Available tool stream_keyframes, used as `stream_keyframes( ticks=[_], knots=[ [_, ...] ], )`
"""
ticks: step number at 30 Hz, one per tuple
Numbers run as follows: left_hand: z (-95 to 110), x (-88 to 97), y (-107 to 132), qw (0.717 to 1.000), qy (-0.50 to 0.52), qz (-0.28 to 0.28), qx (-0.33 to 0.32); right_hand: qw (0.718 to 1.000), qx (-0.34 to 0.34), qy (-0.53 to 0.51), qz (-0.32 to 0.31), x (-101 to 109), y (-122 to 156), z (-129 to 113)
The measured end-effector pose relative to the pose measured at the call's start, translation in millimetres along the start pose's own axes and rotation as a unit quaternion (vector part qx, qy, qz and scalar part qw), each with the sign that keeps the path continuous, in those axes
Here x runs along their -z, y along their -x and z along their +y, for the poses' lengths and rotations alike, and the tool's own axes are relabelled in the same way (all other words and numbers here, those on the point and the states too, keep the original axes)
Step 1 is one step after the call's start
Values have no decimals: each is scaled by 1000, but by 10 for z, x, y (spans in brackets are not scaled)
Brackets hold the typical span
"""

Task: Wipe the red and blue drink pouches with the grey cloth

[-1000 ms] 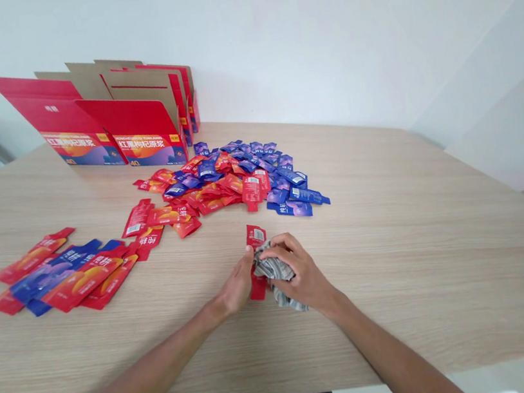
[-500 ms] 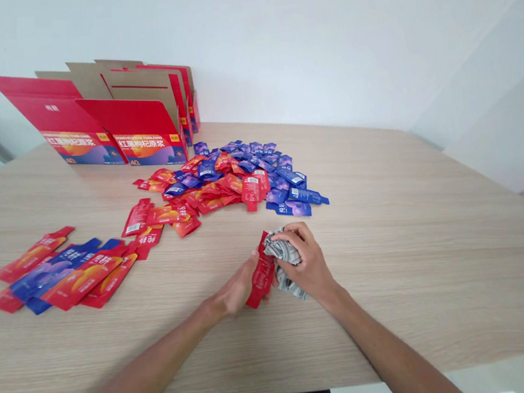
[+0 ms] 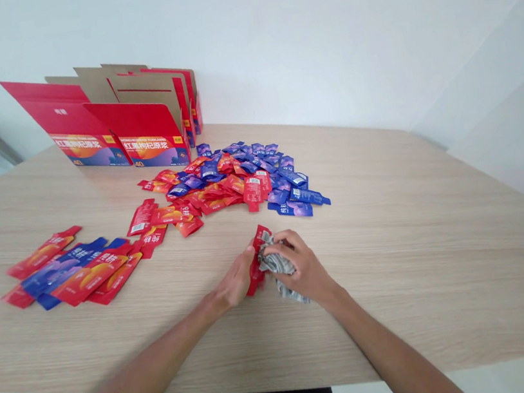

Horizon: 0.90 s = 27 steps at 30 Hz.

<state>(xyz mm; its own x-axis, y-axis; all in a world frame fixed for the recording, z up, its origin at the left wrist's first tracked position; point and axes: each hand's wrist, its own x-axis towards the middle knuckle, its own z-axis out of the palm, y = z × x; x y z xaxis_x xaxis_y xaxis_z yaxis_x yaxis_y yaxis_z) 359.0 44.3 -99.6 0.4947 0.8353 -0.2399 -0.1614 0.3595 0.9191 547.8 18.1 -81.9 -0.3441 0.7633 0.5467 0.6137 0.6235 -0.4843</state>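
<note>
Left hand [image 3: 239, 281] pinched red sachet [image 3: 256, 277] mid-frame, right hand's [image 3: 305, 270] fingers pressed bunched grey cloth [image 3: 275, 263] against it. Messy red-blue pile [image 3: 213, 193] sat just above center.

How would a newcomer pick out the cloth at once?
On the wood-grain table, find the big pile of red and blue sachets. Nearer the camera wearer, the right hand holds the cloth against a red sachet in the left hand. It is crumpled and greyish, unlike the brightly printed sachets.

The left hand [image 3: 235, 281] pinches, thumb [image 3: 249, 251] uppermost; the right hand [image 3: 305, 267] curls just beside that grip; left forearm [image 3: 162, 355] and right forearm [image 3: 389, 338] slant outward behind their grips.
</note>
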Motion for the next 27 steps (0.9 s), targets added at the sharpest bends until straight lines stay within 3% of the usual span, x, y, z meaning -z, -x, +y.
stream_keyframes(
  ticks=[3, 7, 10, 14, 17, 19, 23, 27],
  knots=[
    [11, -33, 42, 994, -98, -32, -20, 997, -47, 16, 64, 42, -11, 25],
    [251, -34, 109, 981, -154, -18, -113, 989, -90, 18, 120, 28, -12, 0],
    [453, 111, 164, 927, -322, 8, -191, 982, -116, 16, 146, 26, -20, -4],
    [524, 536, 277, 757, -624, 28, -193, 979, -115, 13, 168, 79, -40, -7],
    [476, 923, 406, 662, -727, 31, -181, 980, -109, 11, 168, 118, -50, -34],
    [450, 1170, 501, 631, -756, 33, -167, 981, -108, 7, 164, 129, -52, -50],
    [442, 1631, 678, 613, -775, 46, -144, 981, -108, 3, 161, 133, -55, -54],
    [447, 2021, 836, 580, -793, 100, -155, 979, -115, 2, 168, 157, -65, -44]
  ],
)
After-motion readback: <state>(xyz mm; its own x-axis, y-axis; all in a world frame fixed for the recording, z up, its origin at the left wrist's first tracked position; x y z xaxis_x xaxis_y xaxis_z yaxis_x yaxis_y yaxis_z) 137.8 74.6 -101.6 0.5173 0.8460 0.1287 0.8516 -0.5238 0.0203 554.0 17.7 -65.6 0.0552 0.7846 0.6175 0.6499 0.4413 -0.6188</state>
